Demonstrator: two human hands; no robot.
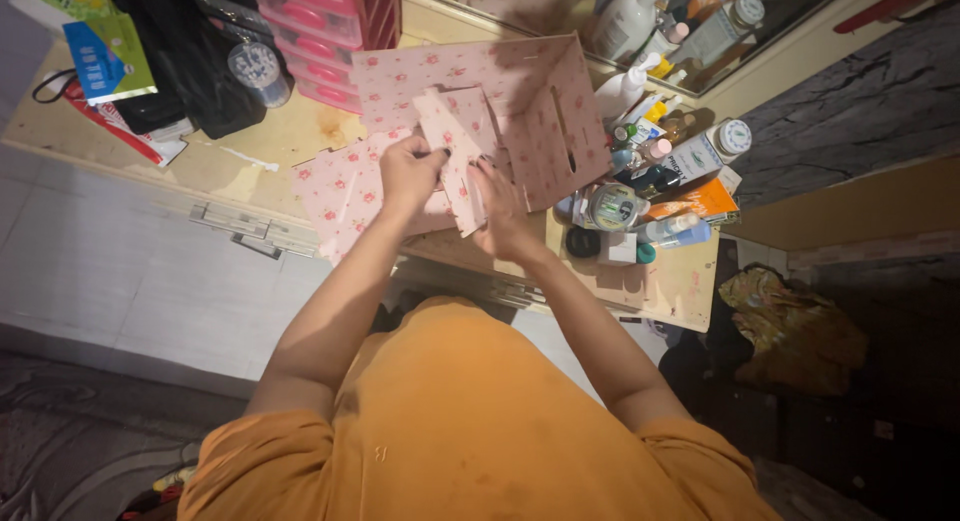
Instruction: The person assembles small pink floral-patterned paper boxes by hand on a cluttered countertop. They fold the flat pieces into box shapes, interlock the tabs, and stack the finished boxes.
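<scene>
Both hands gripped a flat pink rose-printed board panel [455, 151] above the cluttered wooden dresser top [270, 146] — left hand [408, 171] pinching its upper edge, right hand [500, 216] clamped lower down. The panel looked light, stiff and snappable (best held by its edges), beside the half-built floral box [540, 111].

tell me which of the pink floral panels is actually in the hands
The small floral panel gripped between the left hand and right hand. The flat floral panel lies on the tabletop, and the tall floral side panel stands upright behind.
</scene>
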